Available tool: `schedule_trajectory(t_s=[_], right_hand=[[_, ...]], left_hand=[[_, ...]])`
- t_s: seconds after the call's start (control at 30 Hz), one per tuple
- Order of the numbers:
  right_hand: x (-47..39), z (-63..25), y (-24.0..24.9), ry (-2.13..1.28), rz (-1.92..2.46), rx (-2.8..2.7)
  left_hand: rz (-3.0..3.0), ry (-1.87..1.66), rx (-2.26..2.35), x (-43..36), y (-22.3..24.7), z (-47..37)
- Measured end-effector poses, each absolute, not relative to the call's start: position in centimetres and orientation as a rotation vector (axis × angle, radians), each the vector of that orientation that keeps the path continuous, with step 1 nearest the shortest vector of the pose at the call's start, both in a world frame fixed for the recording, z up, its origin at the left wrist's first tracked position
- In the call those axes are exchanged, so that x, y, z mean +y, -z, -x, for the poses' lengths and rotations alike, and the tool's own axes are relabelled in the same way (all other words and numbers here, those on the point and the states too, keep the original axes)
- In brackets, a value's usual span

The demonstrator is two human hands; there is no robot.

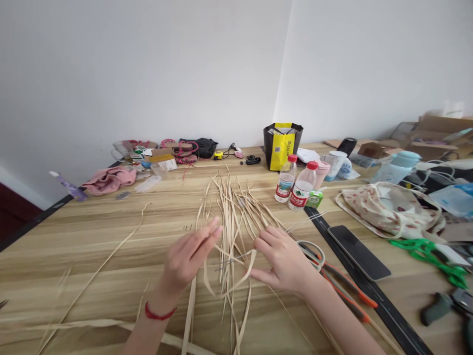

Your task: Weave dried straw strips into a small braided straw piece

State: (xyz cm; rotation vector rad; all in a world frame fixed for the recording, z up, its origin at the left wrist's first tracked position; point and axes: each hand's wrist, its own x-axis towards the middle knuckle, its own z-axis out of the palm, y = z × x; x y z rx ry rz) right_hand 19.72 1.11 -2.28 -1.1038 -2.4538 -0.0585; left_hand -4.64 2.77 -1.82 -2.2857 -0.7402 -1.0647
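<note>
Many long pale strips [229, 212] lie in a loose, crossing bundle on the wooden table, fanning out toward the wall. Over the near part of the bundle, a strip bent into an open loop [236, 286] spans the space between my hands. My left hand [190, 254], with a red cord at the wrist, is at the loop's left side, its fingers close together; whether it grips the strip is hard to tell. At the right, my right hand [277, 259] has the strip and thin wires at its curled fingers, the thumb stretched out below.
Right of my hands are scissors [314, 254], orange-handled pliers [349, 291] and a phone [358, 252]. Two red-capped bottles [303, 187] stand before a yellow and black bag [283, 148]. A cloth bag [391, 209] lies farther right, a pink cloth [110, 180] at the left.
</note>
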Motion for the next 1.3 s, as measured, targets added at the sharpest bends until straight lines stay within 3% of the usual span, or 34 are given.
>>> schedule_trajectory(t_s=[0.33,0.57,0.77,1.03,1.17,1.3], right_hand=[[0.4,-19.0,1.9,-0.288,1.104,-2.388],[0.2,-19.0,1.7,-0.514,1.034,-2.376],[0.5,-19.6,1.6,-0.340,1.118,-2.389],[0.5,-20.2,1.2,-0.168,1.172,-2.294],[0.2,-20.0,1.2,-0.206,1.119,-2.299],[-0.1,-19.7,1.3,-0.270,1.012,-2.317]], left_hand=[[2.561,1.181,-0.658,1.5,1.8,2.8],[2.706,1.860,-1.177,2.2,4.4,2.2],[2.343,2.478,-1.304,2.2,4.1,1.7],[2.628,2.036,-1.173,3.1,2.1,3.9],[2.706,2.049,-1.012,3.3,2.6,3.4],[2.722,2.353,-1.301,2.4,3.7,1.6]])
